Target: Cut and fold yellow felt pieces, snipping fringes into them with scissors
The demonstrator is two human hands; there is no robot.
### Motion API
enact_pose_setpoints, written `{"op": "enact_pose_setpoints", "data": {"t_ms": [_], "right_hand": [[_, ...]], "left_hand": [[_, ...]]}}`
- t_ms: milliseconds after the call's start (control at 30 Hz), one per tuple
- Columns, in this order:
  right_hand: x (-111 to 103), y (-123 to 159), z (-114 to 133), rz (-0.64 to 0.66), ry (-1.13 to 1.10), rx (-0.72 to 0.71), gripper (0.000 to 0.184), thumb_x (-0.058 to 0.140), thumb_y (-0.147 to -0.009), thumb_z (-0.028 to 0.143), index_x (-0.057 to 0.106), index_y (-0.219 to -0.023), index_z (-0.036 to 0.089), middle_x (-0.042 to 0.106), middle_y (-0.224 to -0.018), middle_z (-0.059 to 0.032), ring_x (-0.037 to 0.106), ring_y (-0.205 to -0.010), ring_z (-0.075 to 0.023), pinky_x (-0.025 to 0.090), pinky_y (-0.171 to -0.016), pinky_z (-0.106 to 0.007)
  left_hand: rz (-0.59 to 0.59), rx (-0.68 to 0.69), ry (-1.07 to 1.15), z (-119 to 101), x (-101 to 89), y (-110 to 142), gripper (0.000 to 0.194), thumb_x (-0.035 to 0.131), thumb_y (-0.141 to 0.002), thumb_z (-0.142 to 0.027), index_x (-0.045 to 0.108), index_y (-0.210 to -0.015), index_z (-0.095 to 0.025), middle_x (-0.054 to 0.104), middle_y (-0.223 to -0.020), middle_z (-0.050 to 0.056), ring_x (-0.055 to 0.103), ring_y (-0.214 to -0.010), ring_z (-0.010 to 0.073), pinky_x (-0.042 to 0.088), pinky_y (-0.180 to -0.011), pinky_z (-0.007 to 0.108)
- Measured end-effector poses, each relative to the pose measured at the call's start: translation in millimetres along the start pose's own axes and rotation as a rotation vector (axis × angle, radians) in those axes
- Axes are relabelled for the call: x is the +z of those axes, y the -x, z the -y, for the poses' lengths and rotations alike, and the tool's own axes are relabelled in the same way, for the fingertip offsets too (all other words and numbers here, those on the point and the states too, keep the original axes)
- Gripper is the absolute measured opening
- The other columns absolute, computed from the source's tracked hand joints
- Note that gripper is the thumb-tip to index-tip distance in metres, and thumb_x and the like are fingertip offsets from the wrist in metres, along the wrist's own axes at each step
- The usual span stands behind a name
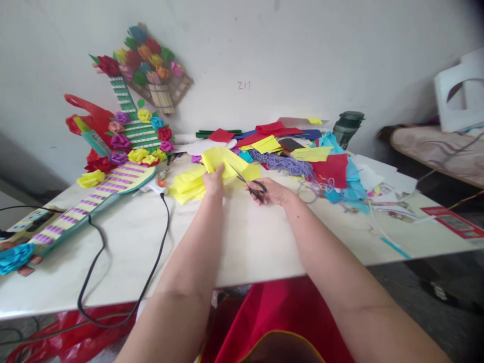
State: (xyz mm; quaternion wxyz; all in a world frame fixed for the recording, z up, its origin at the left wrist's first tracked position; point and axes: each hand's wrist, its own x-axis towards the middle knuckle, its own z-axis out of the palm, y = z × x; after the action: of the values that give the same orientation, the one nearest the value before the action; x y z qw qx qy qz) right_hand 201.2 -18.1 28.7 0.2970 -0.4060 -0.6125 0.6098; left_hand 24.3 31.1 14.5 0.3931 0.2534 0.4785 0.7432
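My left hand (pixel 214 180) grips a piece of yellow crepe paper (pixel 214 157), holding it up off the table. In my right hand (pixel 269 191) is a pair of scissors (pixel 257 189) with black handles, my fingers in the loops. Its blades point up and left and lie at the yellow paper; whether they are cutting I cannot tell. More yellow paper (pixel 185 185) lies folded on the table to the left, partly beneath the held piece.
A glue gun (pixel 155 186) with a black cord (pixel 165 237) lies left of my hands. Flower-decorated panels (pixel 141 131) stand at the left. Coloured paper, purple yarn (pixel 283 162) and a dark bottle (pixel 348 128) are at the back right. The table's front edge (pixel 260 282) is near me.
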Motion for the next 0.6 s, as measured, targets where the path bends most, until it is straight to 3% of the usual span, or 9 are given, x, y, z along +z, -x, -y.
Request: {"op": "enact_pose_setpoints", "data": {"t_ms": [600], "right_hand": [[5.9, -1.4, 0.7, -0.06, -0.091, -0.008, 0.025, 0.056, -0.085, 0.035, 0.058, -0.081, 0.011, 0.054, -0.049, 0.0029, 0.045, -0.033, -0.0044, 0.022, -0.026, -0.014]], "left_hand": [[-0.001, -0.008, 0.003, -1.9, -0.4, 1.8, 0.024, 0.072, -0.063, -0.018, 0.065, -0.086, -0.013, 0.068, -0.084, 0.008, 0.065, -0.079, 0.0192, 0.051, -0.059, 0.024]]}}
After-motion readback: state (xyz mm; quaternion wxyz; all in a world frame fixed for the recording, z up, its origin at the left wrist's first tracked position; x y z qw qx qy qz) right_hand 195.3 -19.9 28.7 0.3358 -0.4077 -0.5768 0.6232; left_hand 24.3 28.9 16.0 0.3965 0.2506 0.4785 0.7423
